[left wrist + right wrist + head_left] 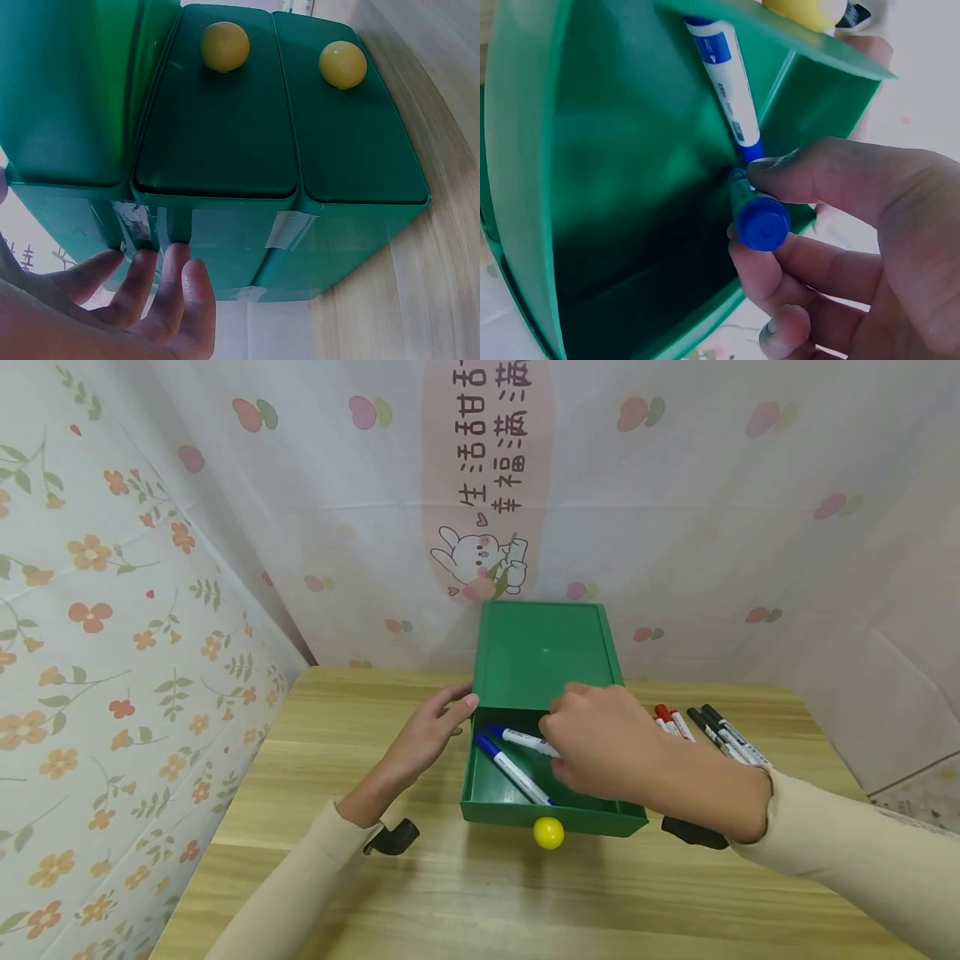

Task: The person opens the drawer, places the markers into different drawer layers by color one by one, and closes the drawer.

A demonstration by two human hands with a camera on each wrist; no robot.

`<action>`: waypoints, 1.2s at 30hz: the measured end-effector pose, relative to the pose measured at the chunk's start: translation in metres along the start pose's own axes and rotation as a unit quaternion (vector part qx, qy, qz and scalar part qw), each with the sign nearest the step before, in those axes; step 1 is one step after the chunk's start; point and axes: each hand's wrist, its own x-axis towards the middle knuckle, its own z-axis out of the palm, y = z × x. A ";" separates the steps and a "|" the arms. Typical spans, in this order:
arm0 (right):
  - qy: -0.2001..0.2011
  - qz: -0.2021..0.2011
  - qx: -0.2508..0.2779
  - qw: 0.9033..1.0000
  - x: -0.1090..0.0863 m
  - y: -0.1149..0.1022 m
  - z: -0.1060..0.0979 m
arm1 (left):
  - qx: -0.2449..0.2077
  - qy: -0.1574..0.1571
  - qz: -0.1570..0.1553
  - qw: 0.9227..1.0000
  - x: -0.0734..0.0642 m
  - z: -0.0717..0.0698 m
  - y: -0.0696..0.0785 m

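Observation:
A green drawer cabinet (pixel 547 652) stands at the back of the table, its top drawer (pixel 577 820) pulled out by a yellow knob (pixel 549 833). My right hand (pixel 611 743) is over the drawer, pinching a blue-capped whiteboard marker (pixel 761 223) between thumb and fingers. A second blue marker (pixel 517 772) lies slanted in the drawer, close to the held one. With fingers extended, my left hand (pixel 427 731) touches the cabinet's left side. Two closed lower drawers (pixel 225 127) with yellow knobs show in the left wrist view.
To the right of the cabinet, red markers (pixel 673 722) and black markers (pixel 726 735) lie on the wooden table (pixel 450 902), partly hidden behind my right arm. A patterned curtain (pixel 360 527) hangs behind the table, and flowered cloth (pixel 112 693) hangs at the left.

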 end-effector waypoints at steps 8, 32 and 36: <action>-0.024 -0.002 -0.009 1.000 0.002 -0.008 0.005 | 0.000 -0.002 0.006 1.000 0.001 0.000 -0.001; -0.040 -0.004 0.001 0.999 0.002 -0.012 0.015 | 0.001 0.004 0.005 1.000 0.000 0.000 -0.002; -0.038 0.001 0.001 0.999 0.000 -0.010 0.014 | 0.001 0.003 0.004 1.000 0.000 0.001 -0.001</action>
